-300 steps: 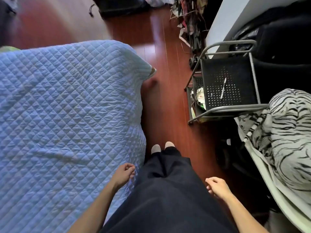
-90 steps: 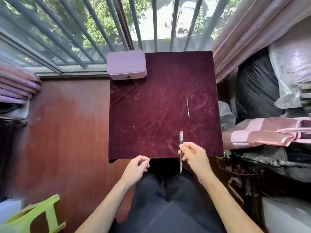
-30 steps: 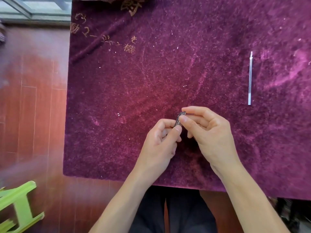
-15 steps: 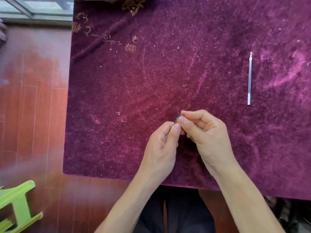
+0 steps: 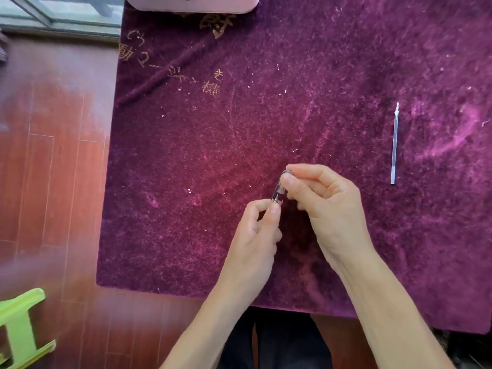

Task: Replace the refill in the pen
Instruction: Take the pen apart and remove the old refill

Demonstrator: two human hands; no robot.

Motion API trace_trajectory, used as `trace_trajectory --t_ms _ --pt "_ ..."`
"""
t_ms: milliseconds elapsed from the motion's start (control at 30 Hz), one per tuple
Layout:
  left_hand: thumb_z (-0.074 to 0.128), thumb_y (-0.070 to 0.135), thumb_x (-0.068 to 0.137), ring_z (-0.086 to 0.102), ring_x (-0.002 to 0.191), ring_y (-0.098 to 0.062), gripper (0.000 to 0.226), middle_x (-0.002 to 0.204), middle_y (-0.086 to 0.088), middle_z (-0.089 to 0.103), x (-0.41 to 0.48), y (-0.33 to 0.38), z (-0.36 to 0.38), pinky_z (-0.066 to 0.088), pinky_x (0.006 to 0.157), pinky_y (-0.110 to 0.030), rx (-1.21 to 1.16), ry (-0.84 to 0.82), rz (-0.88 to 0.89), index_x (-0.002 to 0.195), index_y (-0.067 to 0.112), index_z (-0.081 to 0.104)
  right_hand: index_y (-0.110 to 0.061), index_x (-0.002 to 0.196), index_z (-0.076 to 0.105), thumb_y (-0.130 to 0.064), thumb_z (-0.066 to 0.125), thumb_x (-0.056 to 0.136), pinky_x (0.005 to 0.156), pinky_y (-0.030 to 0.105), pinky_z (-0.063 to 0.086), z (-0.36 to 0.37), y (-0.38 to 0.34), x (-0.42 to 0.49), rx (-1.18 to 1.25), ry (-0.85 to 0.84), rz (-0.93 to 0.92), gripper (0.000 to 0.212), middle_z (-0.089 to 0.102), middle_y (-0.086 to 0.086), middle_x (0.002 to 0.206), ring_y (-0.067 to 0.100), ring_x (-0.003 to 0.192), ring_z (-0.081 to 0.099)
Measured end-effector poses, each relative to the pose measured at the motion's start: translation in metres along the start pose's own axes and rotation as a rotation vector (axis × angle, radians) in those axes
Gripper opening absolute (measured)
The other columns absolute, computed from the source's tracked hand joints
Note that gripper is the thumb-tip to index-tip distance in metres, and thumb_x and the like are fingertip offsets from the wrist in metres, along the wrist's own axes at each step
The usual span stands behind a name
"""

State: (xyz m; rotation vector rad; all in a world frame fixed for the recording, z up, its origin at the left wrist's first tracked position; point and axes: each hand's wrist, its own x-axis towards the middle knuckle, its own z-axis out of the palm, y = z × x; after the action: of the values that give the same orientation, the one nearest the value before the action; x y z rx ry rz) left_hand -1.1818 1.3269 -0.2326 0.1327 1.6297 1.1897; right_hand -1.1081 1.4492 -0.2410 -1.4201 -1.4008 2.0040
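A clear pen (image 5: pixel 280 186) is held between both hands above the purple velvet cloth (image 5: pixel 213 161). My right hand (image 5: pixel 324 206) grips its upper end, and most of the barrel is hidden under the fingers. My left hand (image 5: pixel 257 230) pinches the lower end at the tip, where a short gap shows a thin dark stem between hand and barrel. A slim spare refill (image 5: pixel 394 145) lies lengthwise on the cloth to the right, well apart from both hands.
A pale pink box (image 5: pixel 191 2) sits at the cloth's far edge. Red wooden floor (image 5: pixel 48 182) lies to the left, with a green plastic stool (image 5: pixel 18 328) at the lower left. The cloth's near edge is just below my wrists.
My left hand has slid down and away from my right hand, opening a small gap at the pen's tip end. Earlier, I carried the pen over to this cloth.
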Motion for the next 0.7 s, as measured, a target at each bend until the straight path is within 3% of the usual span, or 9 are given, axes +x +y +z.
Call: trace_trajectory --t_ms 200,367,467,700 --pt "0.051 0.043 0.090 0.029 0.050 -0.005 0.017 0.063 0.006 0.040 0.009 0.002 -0.007 0.025 0.045 -0.023 -0.199 0.006 -0.069 0.094 0.031 0.062 -0.026 0.102 0.083 -0.022 0.084 0.091 0.070 0.011 0.055 0.018 -0.031 0.049 -0.172 0.069 -0.087 0.012 0.084 -0.006 0.086 0.004 0.078 0.079" --pt "0.053 0.045 0.091 0.031 0.053 -0.009 0.019 0.064 0.004 0.044 0.015 0.004 -0.016 0.022 0.052 -0.040 -0.202 0.033 -0.021 0.097 0.031 0.064 -0.030 0.103 0.082 -0.030 0.082 0.089 0.069 0.009 0.053 0.036 -0.042 0.083 -0.436 0.128 -0.160 0.013 0.081 -0.008 0.079 0.000 0.075 0.077" --pt "0.052 0.043 0.094 0.033 0.053 -0.008 0.016 0.063 0.006 0.047 0.019 0.006 -0.021 0.026 0.049 -0.034 -0.197 0.044 -0.006 0.096 0.034 0.065 -0.032 0.102 0.078 -0.033 0.081 0.090 0.063 0.002 0.048 0.042 -0.045 0.092 -0.548 0.134 -0.190 0.013 0.078 -0.012 0.076 -0.006 0.071 0.073" --pt "0.050 0.036 0.099 0.033 0.054 -0.009 0.016 0.063 0.006 0.049 0.022 0.005 -0.027 0.023 0.051 -0.040 -0.219 0.053 -0.002 0.101 0.030 0.065 -0.022 0.103 0.079 -0.026 0.080 0.092 0.078 0.034 0.065 0.047 -0.046 0.094 -0.616 0.169 -0.207 0.012 0.078 -0.007 0.080 0.008 0.071 0.077"
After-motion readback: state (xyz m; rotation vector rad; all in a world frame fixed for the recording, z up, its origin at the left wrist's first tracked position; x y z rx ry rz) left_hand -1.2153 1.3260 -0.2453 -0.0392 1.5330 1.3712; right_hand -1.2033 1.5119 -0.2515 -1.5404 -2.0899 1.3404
